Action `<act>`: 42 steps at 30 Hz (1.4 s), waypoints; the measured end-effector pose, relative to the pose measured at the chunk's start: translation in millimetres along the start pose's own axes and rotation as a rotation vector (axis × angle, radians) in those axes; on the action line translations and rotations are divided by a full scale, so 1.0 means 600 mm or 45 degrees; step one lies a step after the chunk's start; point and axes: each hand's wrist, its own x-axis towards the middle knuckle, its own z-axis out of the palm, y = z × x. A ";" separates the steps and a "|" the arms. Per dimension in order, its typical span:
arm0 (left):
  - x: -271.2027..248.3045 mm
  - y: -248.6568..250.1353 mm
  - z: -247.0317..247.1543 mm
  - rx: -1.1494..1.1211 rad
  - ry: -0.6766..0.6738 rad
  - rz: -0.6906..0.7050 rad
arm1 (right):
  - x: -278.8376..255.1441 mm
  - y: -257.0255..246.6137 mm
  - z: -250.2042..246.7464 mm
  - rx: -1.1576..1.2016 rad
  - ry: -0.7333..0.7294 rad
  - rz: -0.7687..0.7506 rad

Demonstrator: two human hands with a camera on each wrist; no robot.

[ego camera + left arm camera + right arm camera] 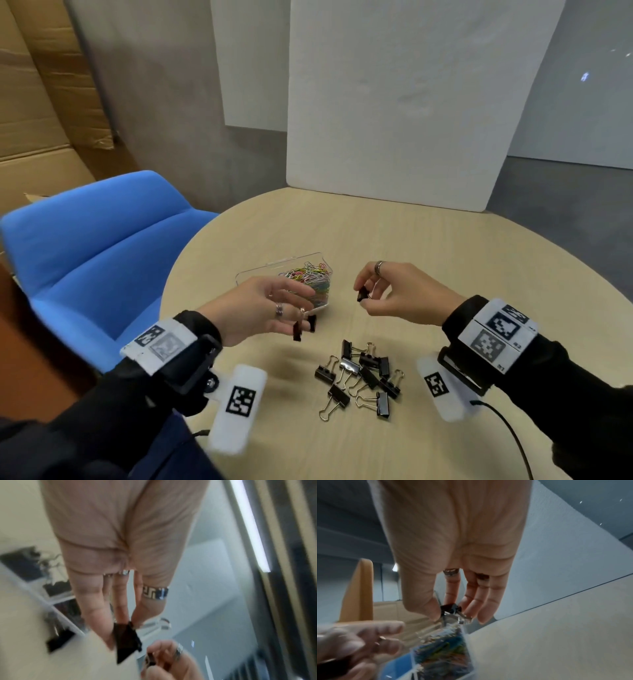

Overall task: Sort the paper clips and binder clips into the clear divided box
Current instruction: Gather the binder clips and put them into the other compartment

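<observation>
The clear divided box (244,275) stands on the round table, and colourful paper clips (310,274) fill its far compartment. My left hand (298,315) hovers over the box's near end and pinches a black binder clip (126,641) at its fingertips. A second black clip (311,322) hangs right beside it; whether it is held I cannot tell. My right hand (361,291), just right of the box, pinches another black binder clip (450,608) between thumb and fingers. Several loose binder clips (363,377) lie in a pile between my wrists.
The pale wooden table (445,267) has a white board (394,120) leaning at its far edge. A blue chair (96,260) stands to the left, with cardboard (34,102) behind it. A black cable (507,431) trails from my right wrist.
</observation>
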 end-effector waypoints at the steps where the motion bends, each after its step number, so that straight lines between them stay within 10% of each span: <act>1: -0.001 0.000 -0.003 -0.187 0.009 -0.038 | -0.001 -0.009 0.000 0.034 0.018 -0.025; 9: 0.004 -0.018 0.007 -1.081 0.081 -0.270 | 0.006 -0.051 0.015 0.168 0.109 -0.140; 25: 0.011 -0.011 0.018 -1.179 -0.055 -0.317 | 0.034 -0.070 0.032 0.045 0.223 -0.201; 32: 0.004 -0.016 0.009 -1.040 0.000 -0.349 | 0.017 -0.010 0.041 -0.406 -0.698 0.055; 42: 0.004 -0.026 0.020 -0.951 0.062 -0.353 | 0.018 0.001 0.078 -0.417 -0.601 -0.059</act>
